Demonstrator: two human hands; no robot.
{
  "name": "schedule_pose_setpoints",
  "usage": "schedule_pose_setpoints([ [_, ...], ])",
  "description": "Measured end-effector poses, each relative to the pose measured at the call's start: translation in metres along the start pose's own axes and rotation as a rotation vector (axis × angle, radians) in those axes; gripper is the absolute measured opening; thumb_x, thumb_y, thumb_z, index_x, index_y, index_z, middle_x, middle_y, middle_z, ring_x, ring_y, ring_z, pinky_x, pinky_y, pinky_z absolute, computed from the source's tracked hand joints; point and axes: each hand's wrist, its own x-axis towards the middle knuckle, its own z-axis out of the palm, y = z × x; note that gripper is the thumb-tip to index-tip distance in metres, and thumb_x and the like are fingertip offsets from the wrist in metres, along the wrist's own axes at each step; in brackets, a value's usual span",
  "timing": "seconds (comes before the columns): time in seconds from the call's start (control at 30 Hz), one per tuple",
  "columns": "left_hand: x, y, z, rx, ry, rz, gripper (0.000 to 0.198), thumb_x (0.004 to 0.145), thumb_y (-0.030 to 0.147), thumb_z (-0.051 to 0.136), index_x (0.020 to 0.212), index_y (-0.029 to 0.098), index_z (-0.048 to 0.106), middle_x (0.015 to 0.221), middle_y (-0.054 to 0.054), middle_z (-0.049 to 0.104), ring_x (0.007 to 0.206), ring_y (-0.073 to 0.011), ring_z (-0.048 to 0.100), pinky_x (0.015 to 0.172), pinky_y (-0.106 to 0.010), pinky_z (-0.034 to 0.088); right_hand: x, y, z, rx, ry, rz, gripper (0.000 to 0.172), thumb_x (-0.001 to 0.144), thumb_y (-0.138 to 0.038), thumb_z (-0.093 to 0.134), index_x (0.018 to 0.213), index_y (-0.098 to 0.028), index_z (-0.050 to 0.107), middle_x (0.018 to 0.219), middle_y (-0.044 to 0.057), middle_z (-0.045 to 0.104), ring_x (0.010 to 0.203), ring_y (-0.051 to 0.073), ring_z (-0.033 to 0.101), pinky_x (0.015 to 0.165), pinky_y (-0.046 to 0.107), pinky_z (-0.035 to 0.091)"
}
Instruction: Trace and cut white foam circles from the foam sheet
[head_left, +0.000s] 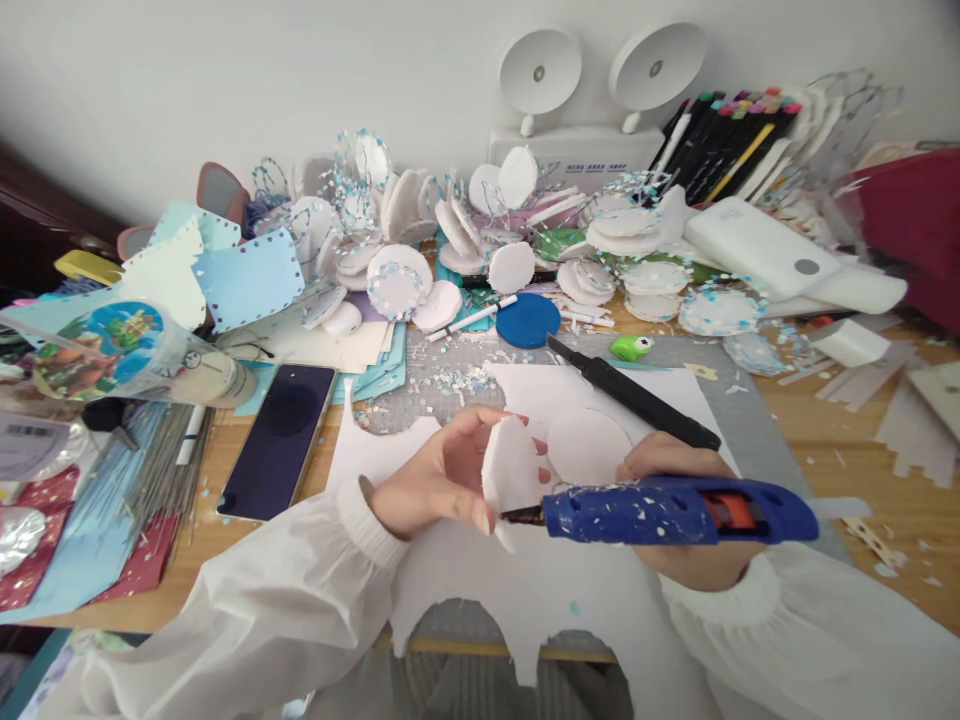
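Note:
In the middle of the head view, my left hand (pixel 442 475) grips a white rounded foam piece (pixel 514 465) by its edge, tilted upright. My right hand (pixel 690 560) is wrapped round a blue hot glue gun (pixel 630 512), with a pale glue stick (pixel 846 508) poking out of its back end. The nozzle meets or nearly meets the lower edge of the foam piece, close to my left thumb. Behind the glue gun lies a white cut circle (pixel 589 445). Under both hands spreads a white sheet (pixel 600 590) with round cut-outs along its edge.
A black cutter (pixel 637 395), a blue round lid (pixel 528 320) and a green punch (pixel 631 347) lie beyond my hands. White discs with beaded wire (pixel 397 285) pile up at the back. A phone (pixel 279 440) and a clear cup (pixel 150 350) are on the left, black markers (pixel 727 145) back right.

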Motion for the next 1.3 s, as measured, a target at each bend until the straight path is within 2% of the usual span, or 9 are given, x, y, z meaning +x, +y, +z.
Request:
schedule_pose_setpoints([
  [0.1, 0.0, 0.0, 0.001, -0.007, -0.005, 0.01, 0.068, 0.052, 0.027, 0.09, 0.109, 0.022, 0.054, 0.115, -0.012, 0.063, 0.102, -0.0308, 0.064, 0.085, -0.048, 0.051, 0.001, -0.001, -0.003, 0.141, -0.09, -0.019, 0.011, 0.077, -0.034, 0.067, 0.081, -0.025, 0.06, 0.06, -0.001, 0.057, 0.046, 0.016, 0.054, 0.04, 0.029, 0.044],
  [0.2, 0.0, 0.001, 0.001, -0.007, -0.002, 0.018, 0.067, 0.052, 0.028, 0.09, 0.109, 0.022, 0.055, 0.116, -0.012, 0.063, 0.103, -0.0312, 0.064, 0.085, -0.049, 0.051, 0.002, -0.002, -0.006, 0.144, -0.143, -0.002, 0.015, 0.072, -0.023, 0.07, 0.084, -0.024, 0.06, 0.065, -0.001, 0.058, 0.049, 0.015, 0.055, 0.041, 0.029, 0.044],
  [0.4, 0.0, 0.002, 0.001, 0.0, -0.013, 0.053, 0.066, 0.054, 0.034, 0.089, 0.11, 0.021, 0.057, 0.114, -0.012, 0.063, 0.102, -0.031, 0.065, 0.085, -0.049, 0.052, 0.001, -0.003, -0.007, 0.148, -0.135, 0.001, 0.009, 0.078, -0.029, 0.067, 0.082, -0.024, 0.061, 0.064, 0.0, 0.059, 0.05, 0.016, 0.055, 0.042, 0.03, 0.043],
  [0.57, 0.0, 0.001, 0.0, -0.019, -0.025, 0.08, 0.069, 0.056, 0.039, 0.087, 0.116, 0.022, 0.055, 0.116, -0.012, 0.062, 0.104, -0.0314, 0.063, 0.085, -0.051, 0.052, 0.001, -0.002, -0.007, 0.143, -0.143, 0.005, 0.011, 0.079, -0.031, 0.067, 0.082, -0.023, 0.061, 0.064, 0.0, 0.059, 0.051, 0.016, 0.055, 0.043, 0.03, 0.042],
  [0.83, -0.002, -0.002, -0.011, -0.07, -0.048, 0.071, 0.079, 0.055, 0.042, 0.088, 0.123, 0.025, 0.052, 0.122, -0.013, 0.06, 0.108, -0.0326, 0.062, 0.089, -0.052, 0.051, 0.002, -0.004, -0.007, 0.114, -0.109, 0.033, 0.009, 0.077, -0.029, 0.065, 0.081, -0.024, 0.059, 0.063, -0.001, 0.057, 0.048, 0.015, 0.052, 0.043, 0.03, 0.04],
  [1.0, -0.003, -0.001, -0.011, -0.07, -0.048, 0.082, 0.078, 0.057, 0.044, 0.086, 0.125, 0.026, 0.053, 0.124, -0.013, 0.059, 0.112, -0.0348, 0.059, 0.09, -0.054, 0.05, 0.004, -0.004, -0.007, 0.129, -0.112, 0.023, 0.012, 0.074, -0.026, 0.066, 0.083, -0.024, 0.058, 0.063, -0.001, 0.057, 0.048, 0.015, 0.052, 0.042, 0.03, 0.04],
  [1.1, -0.002, -0.002, -0.01, -0.062, -0.04, 0.089, 0.079, 0.056, 0.045, 0.086, 0.125, 0.027, 0.052, 0.123, -0.013, 0.06, 0.11, -0.0348, 0.06, 0.09, -0.054, 0.049, 0.006, -0.008, -0.002, 0.127, -0.057, 0.031, 0.011, 0.074, -0.023, 0.066, 0.081, -0.024, 0.058, 0.062, -0.002, 0.056, 0.048, 0.014, 0.052, 0.042, 0.029, 0.04],
  [1.2, -0.002, -0.002, -0.011, -0.045, -0.031, 0.082, 0.081, 0.053, 0.044, 0.087, 0.124, 0.026, 0.052, 0.122, -0.013, 0.06, 0.108, -0.0334, 0.061, 0.089, -0.053, 0.049, 0.009, -0.013, 0.003, 0.114, 0.031, 0.044, 0.022, 0.067, -0.018, 0.074, 0.077, -0.024, 0.055, 0.06, -0.004, 0.053, 0.046, 0.012, 0.05, 0.042, 0.028, 0.039],
  [1.3, -0.001, -0.001, -0.01, 0.004, -0.011, 0.086, 0.078, 0.054, 0.044, 0.087, 0.121, 0.024, 0.053, 0.121, -0.014, 0.061, 0.111, -0.0328, 0.059, 0.091, -0.051, 0.048, 0.009, -0.014, 0.005, 0.114, 0.028, 0.061, 0.03, 0.061, -0.017, 0.079, 0.076, -0.023, 0.054, 0.058, -0.006, 0.052, 0.044, 0.011, 0.048, 0.041, 0.027, 0.037],
])
